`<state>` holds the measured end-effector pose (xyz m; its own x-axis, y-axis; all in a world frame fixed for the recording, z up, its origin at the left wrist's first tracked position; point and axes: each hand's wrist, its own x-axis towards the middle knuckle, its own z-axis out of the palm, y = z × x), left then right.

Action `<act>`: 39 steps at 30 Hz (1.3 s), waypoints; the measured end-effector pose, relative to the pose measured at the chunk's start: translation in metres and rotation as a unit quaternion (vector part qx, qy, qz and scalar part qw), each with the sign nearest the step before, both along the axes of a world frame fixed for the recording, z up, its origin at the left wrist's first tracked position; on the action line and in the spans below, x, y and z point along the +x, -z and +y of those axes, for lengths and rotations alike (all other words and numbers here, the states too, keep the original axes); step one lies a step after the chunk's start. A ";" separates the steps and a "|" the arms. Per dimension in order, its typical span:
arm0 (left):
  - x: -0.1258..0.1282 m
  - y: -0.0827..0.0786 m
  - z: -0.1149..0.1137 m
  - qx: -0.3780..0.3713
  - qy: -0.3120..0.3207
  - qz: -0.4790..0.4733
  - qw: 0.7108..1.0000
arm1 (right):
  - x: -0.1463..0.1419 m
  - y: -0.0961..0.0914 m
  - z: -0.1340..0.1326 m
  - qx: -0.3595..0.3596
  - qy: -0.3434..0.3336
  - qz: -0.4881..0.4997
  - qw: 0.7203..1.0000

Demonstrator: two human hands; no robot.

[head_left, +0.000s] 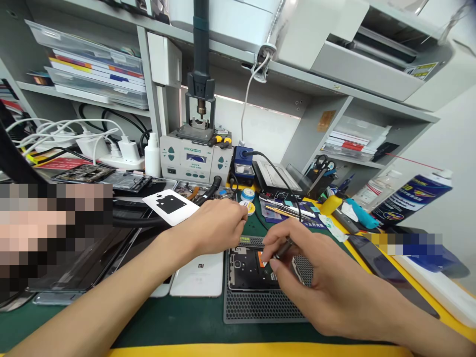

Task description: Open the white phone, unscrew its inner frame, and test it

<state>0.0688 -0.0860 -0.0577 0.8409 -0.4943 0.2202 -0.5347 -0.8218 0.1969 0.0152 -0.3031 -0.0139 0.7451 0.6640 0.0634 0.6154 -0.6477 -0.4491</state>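
Left hand [221, 223] hides its grip, which I cannot tell; right hand [316, 272] pinches one dark tool [283, 249], partly covering one opened phone [248, 275]

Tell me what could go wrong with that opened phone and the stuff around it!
The right hand holds a dark tool over the opened phone, so a slip might scratch its uncovered insides. I can't clearly see the tool's tip. The left hand looks close to the yellow round tin, so it could maybe bump it.
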 end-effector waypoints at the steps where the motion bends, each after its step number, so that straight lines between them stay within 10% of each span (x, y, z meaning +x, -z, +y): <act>1: 0.000 0.000 0.000 -0.007 0.002 0.003 1.000 | 0.001 0.001 -0.001 0.014 0.000 0.011 1.000; 18: -0.018 -0.013 -0.015 -0.126 0.039 0.163 0.978 | 0.037 0.010 -0.020 0.332 0.092 0.110 0.932; 39: 0.018 0.014 -0.037 0.040 -0.012 0.018 0.999 | 0.053 0.026 -0.031 0.362 0.141 -0.037 0.921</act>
<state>0.0871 -0.1227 -0.0719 0.8593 -0.4885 0.1513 -0.5084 -0.8481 0.1491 0.0680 -0.3346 -0.0403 0.8571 0.2090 0.4709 0.5151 -0.3324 -0.7900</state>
